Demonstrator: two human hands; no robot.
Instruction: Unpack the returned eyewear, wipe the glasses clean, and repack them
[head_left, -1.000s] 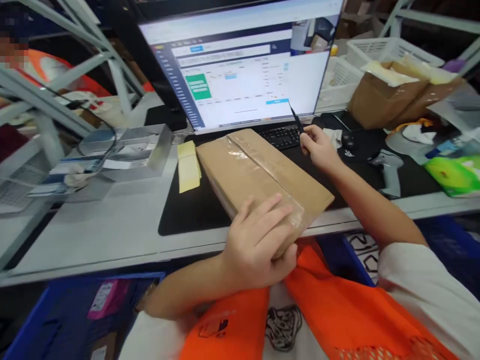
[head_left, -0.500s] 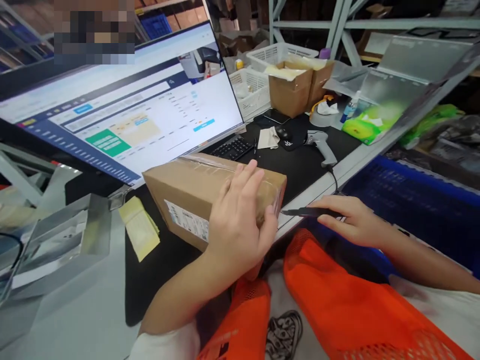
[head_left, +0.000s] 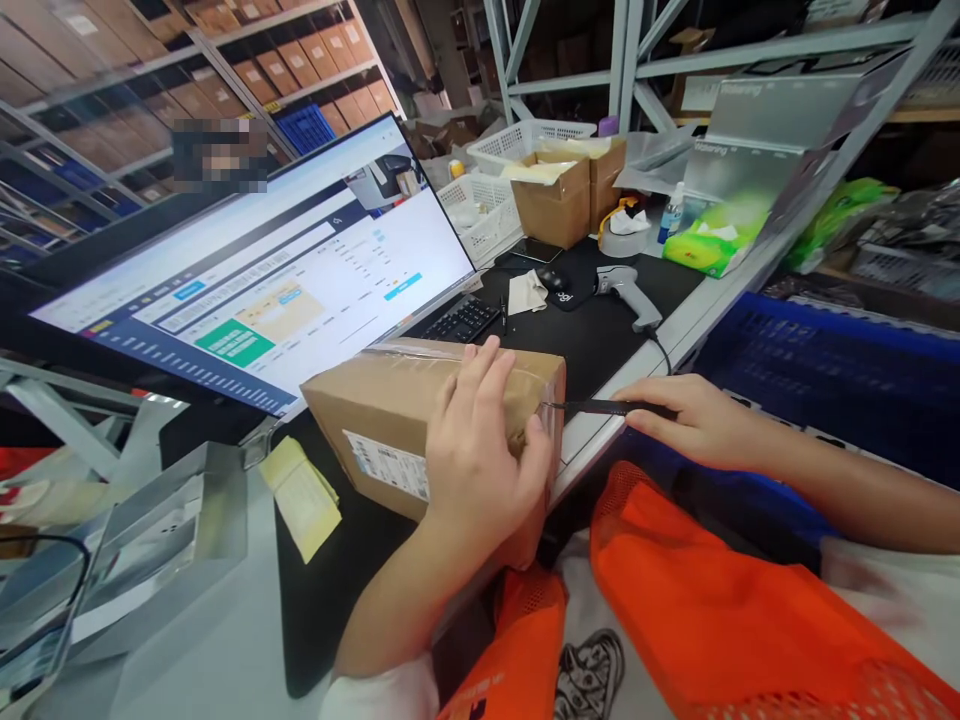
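A taped brown cardboard box point(head_left: 390, 410) with a white label on its side stands on edge on the black desk mat point(head_left: 600, 340), near the desk's front edge. My left hand point(head_left: 480, 450) lies over the box's top near corner, fingers spread and thumb pressed on its end face. My right hand point(head_left: 686, 420) is closed on a thin black blade tool point(head_left: 592, 407), whose tip touches the taped end of the box.
A large monitor point(head_left: 262, 280) stands behind the box, with a keyboard point(head_left: 461, 320), a mouse point(head_left: 553, 280) and a barcode scanner point(head_left: 626, 290) to its right. Yellow labels point(head_left: 304, 495) and a metal tray point(head_left: 150, 540) lie left. Boxes, white baskets, a green tissue pack and a blue crate point(head_left: 825, 370) stand right.
The box went from lying flat to standing on edge under my left hand. My right hand came from the keyboard to the desk's front, and the blade tip now meets the box's end.
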